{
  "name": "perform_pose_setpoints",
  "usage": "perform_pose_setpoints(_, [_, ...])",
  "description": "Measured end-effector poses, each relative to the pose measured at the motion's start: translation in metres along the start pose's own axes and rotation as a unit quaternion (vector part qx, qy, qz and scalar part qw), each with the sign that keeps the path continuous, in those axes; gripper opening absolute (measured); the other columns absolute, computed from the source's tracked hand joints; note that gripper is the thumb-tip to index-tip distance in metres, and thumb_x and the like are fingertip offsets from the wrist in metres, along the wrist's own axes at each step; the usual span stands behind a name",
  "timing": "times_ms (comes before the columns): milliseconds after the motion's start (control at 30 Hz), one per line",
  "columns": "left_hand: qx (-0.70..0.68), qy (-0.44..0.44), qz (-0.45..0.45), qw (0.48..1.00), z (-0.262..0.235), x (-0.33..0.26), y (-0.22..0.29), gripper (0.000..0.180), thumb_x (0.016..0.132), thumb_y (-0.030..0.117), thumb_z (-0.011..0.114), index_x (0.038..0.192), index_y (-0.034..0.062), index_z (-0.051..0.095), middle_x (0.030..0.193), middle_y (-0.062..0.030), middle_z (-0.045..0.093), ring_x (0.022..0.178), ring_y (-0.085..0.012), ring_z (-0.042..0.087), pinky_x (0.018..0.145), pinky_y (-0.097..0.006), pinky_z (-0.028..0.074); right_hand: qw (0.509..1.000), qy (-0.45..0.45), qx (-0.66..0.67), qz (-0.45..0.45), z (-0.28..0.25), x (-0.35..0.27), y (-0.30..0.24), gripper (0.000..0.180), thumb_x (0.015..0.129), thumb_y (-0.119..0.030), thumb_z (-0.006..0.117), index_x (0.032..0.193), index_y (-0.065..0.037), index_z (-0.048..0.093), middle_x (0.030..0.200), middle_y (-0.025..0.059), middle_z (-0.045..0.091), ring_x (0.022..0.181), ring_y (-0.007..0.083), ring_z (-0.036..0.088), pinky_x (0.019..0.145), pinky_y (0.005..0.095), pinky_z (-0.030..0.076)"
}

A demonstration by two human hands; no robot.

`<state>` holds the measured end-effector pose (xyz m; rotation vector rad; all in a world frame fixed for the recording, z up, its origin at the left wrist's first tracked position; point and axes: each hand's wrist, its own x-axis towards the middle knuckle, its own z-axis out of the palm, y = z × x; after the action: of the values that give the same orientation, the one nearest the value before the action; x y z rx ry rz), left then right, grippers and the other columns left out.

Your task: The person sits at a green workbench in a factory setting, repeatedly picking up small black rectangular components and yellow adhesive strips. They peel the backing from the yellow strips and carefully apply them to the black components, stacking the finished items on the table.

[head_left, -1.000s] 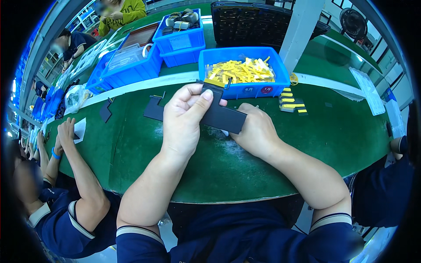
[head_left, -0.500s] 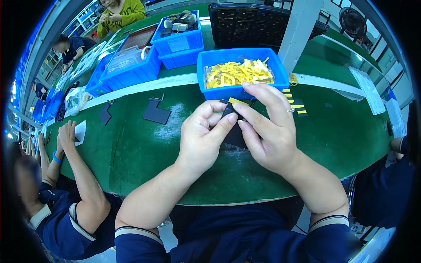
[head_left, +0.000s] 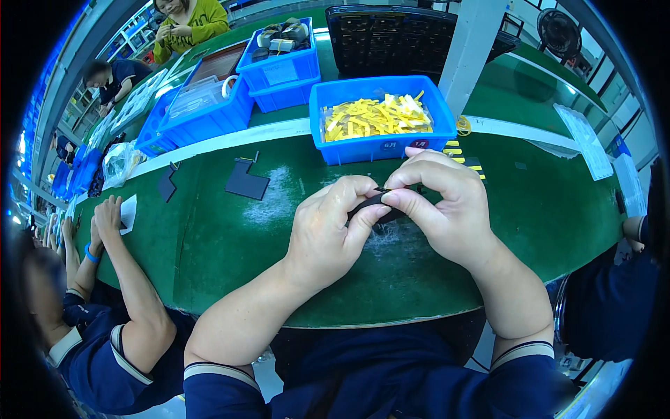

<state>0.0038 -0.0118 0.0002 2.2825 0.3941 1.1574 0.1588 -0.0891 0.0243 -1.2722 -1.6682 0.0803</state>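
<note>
Between my two hands, above the green table, is a flat black piece [head_left: 382,208], seen nearly edge-on and partly covered by my fingers. My left hand [head_left: 333,225] is closed on its left side, thumb and fingers pinching it. My right hand [head_left: 447,202] pinches its upper right part between thumb and forefinger. No yellow strip shows on the piece from this angle. Two similar black L-shaped pieces, each with a thin tab, lie to the left: a larger one [head_left: 247,180] and a smaller-looking one [head_left: 167,184].
Just beyond my hands stands a blue bin [head_left: 377,152] full of yellow strips [head_left: 377,119]. More yellow strips [head_left: 474,167] lie right of it, by a yellow tape roll [head_left: 463,126]. Stacked blue bins [head_left: 286,96] stand far left. A co-worker's hands [head_left: 107,218] rest on the table at left.
Both hands have tilted the black piece from facing up to nearly edge-on, hiding the yellow strip on it. My right fingers have closed down onto the piece.
</note>
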Motion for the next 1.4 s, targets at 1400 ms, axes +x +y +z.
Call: perform_pose_setpoints(1400, [-0.024, -0.063, 0.043, 0.997, -0.008, 0.004, -0.007, 0.018, 0.078, 0.010, 0.067, 0.092, 0.0031, 0.057, 0.081, -0.0088, 0.062, 0.071, -0.0202, 0.062, 0.064, -0.029, 0.048, 0.965, -0.068, 0.202, 0.152, -0.013, 0.003, 0.006, 0.010, 0.077, -0.009, 0.063, 0.077, 0.001, 0.065, 0.073, 0.0039, 0.063, 0.068, 0.0091, 0.056, 0.064, 0.0235, 0.045])
